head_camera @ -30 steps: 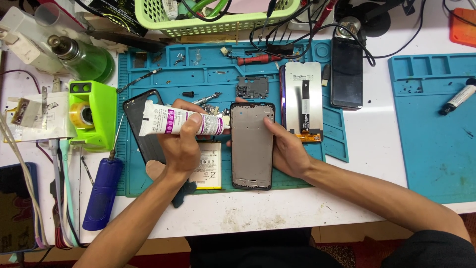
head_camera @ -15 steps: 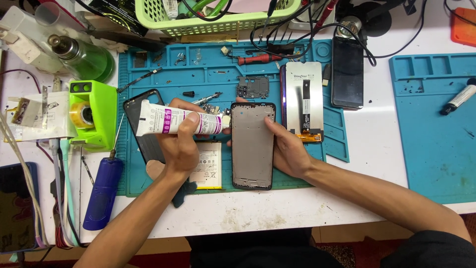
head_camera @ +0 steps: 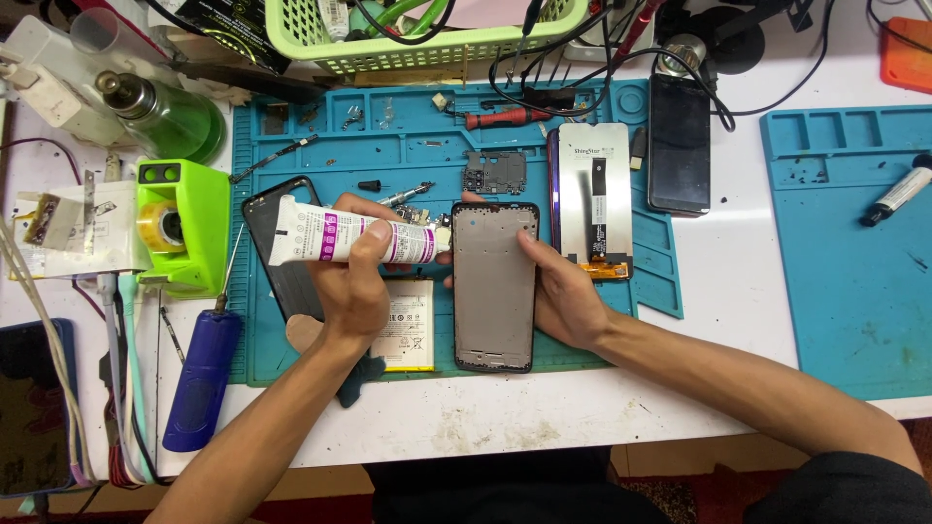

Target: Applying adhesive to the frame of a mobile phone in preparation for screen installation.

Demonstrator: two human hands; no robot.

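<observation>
Phone frame point(head_camera: 493, 291) lying flat and lengthwise on the teal repair mat point(head_camera: 408, 146), near the front edge of the desk point(head_camera: 544, 417), inner side up, grey within a dark rim. Steadied along its right edge by the right hand point(head_camera: 563, 291), fingers laid over the upper right side and thumb tucked at the top left corner; grip closed lightly on the frame, not lifting it. Glue tube point(head_camera: 354, 240), white with a purple band, held level in the left hand point(head_camera: 354, 291), grip clamped around its middle, nozzle end pointing right and touching or almost touching the frame's upper left edge. Just under that hand, a flat white battery point(head_camera: 413, 325) on the mat, beside the frame's left side. Dark back cover point(head_camera: 282, 252) lying partly beneath the tube and the left hand. Right of the frame, a replacement screen point(head_camera: 594, 199) face down with its orange flex at the lower end, and further right a black phone point(head_camera: 679, 144). Above the frame, a small black inner cover plate point(head_camera: 495, 173) and a red-handled screwdriver point(head_camera: 505, 117). At the left of the mat, a green tape dispenser point(head_camera: 180, 228) and a blue tool handle point(head_camera: 201, 378). At the back, a green basket point(head_camera: 427, 34) of cables. Far right, a second teal mat point(head_camera: 845, 291) carrying a small tube point(head_camera: 898, 191).
</observation>
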